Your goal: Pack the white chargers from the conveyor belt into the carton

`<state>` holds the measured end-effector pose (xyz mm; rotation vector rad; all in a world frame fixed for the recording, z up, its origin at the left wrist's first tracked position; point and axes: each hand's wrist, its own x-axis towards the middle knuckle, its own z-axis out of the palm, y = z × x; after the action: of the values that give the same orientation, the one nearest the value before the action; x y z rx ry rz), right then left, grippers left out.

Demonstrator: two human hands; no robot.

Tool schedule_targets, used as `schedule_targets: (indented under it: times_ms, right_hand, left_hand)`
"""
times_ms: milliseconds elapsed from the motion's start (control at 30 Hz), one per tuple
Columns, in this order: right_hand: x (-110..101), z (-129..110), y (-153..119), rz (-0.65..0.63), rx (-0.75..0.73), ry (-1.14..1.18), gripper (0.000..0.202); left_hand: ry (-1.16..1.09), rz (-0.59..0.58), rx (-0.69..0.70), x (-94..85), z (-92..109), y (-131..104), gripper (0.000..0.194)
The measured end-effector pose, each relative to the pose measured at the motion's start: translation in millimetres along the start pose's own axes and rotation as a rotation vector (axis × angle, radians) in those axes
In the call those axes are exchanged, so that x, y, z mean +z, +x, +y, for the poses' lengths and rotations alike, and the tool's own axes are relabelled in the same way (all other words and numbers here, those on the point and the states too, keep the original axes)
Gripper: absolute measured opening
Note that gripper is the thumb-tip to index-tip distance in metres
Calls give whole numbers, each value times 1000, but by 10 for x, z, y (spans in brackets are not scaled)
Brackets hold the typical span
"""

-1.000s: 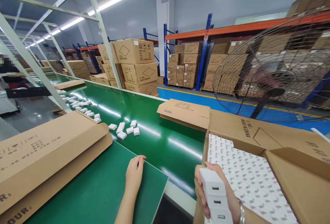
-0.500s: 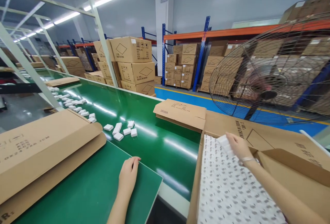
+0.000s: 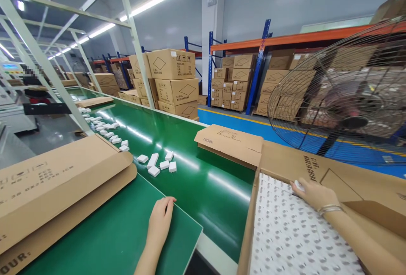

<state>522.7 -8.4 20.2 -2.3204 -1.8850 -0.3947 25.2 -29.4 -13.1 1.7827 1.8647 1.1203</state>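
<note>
since only the fingertips seem to pinch it, the white piece (image 3: pixel 298 185) could, i'd guess, slip and land crooked on the patterned white layer (image 3: pixel 285 228), or catch on the wall if it came down tilted. it's at the far edge of the open carton (image 3: pixel 248 224), over or touching that layer; i can't tell which. its bare end points up and toward the belt side, but the fingers cover the rest, so i can't make out its long axis. the right hand (image 3: pixel 317 195) has it gripped from above, wrist slanting back across the carton. off to the left, the left hand (image 3: pixel 159 221) lies loosely curled at the edge of the green board (image 3: pixel 104 228); its palm is hidden, so whether it grasps anything i can't say. beyond it, loose white blocks (image 3: pixel 154 171) sit scattered on the green belt (image 3: pixel 187 186).
</note>
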Motion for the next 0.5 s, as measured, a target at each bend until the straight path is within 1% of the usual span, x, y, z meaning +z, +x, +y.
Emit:
schedule_targets:
  times_ms: [133,233,300,400,433,500]
  right_hand:
    - [-22,39,-20,-86,-52,39,38]
    - [-104,155,-40,-118,-34,120,43]
    - [-173,278,-44,-132,48,160,50]
    - [-238,476,-47,-171,214,188,59]
    - [-238,526,-53,-180,257,189,59]
    - [-196,581,-68,-153,306,184,55]
  left_hand:
    - [2,8,4,-10,25,9,36]
    - [0,20,11,-8,34,10,36]
    - [3,13,3,-6,33,9,36]
    - [6,-10,-11,-7,23,5,36]
    - [6,-14,-12,-8,19,4,36]
    - [5,-15,-6,-9,15,5,36]
